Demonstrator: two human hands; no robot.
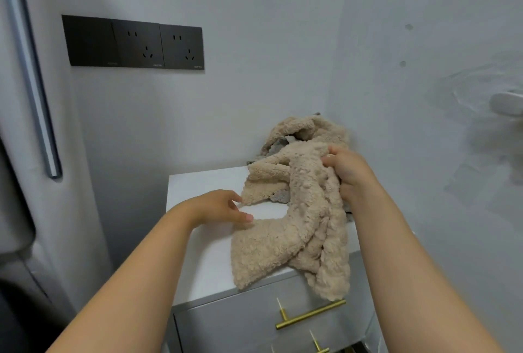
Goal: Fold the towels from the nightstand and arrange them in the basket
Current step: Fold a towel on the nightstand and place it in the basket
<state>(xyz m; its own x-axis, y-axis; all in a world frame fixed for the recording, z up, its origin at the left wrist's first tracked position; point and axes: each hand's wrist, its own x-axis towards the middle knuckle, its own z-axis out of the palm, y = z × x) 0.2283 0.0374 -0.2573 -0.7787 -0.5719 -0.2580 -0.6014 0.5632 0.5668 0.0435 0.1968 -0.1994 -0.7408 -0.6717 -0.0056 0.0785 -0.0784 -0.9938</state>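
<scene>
Two hands are over the white nightstand (pixel 203 183). The right hand (pixel 349 174) grips a bunched beige towel (pixel 305 228), with the fingers curled tight into it. The lower part of the towel lies on the top and hangs over the front edge, just above the gold handle (pixel 311 314). The left hand (pixel 223 207) holds nothing; its fingers are relaxed, with the tips at the towel's edge. Behind, a pile (pixel 305 129) of beige and grey cloth fills the wall corner. Black sockets (pixel 135 43) are on the wall at left.
</scene>
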